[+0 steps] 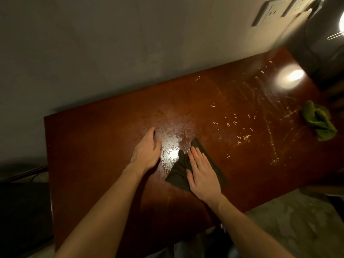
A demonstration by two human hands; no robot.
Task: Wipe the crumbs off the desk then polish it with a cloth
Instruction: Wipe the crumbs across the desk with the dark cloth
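Likely a home room: a wooden desk (93, 146) against a bare grey wall (111, 53) with wall sockets (270, 13).

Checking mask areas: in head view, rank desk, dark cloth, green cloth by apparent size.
1. desk
2. dark cloth, partly under the right hand
3. green cloth, bunched and farther away, so true size unsure

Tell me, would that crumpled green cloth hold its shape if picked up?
Probably not: the green cloth lies bunched in soft folds, so it would likely droop when lifted. It looks light for its bulk. Pushed along the glossy desk, it would probably slide, not roll, sweeping crumbs along.
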